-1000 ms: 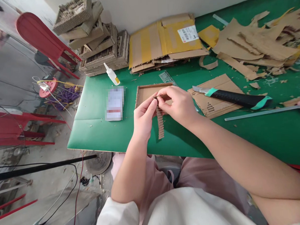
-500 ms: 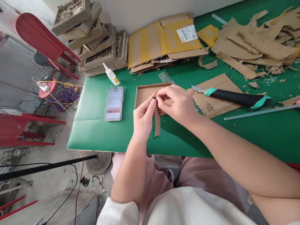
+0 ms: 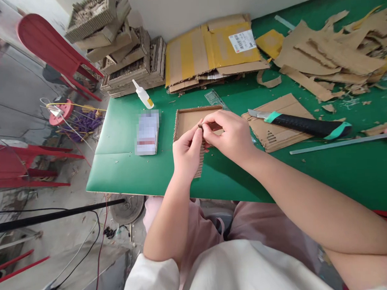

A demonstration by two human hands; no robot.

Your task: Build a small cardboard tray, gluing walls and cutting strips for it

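My left hand and my right hand meet over the near part of a shallow cardboard tray. Between their thumbs and fingertips they pinch the upper end of a ribbed strip of corrugated cardboard. Its lower part hangs down past my left hand, over the green tabletop. The pinched end is small and mostly hidden by my fingers. Part of the tray is covered by my hands. Right of my right hand, a utility knife with a black and teal handle lies across a flat cardboard piece, blade out.
A glue bottle and a blurred white box-shaped item are on the left of the green table. Behind stand stacked cardboard trays and a flattened carton. Cardboard scraps and a glue stick lie right.
The hanging strip has swung slightly left and is more hidden behind my left hand. Both hands stay nearly in place, fingertips shifting slightly at the pinched end.
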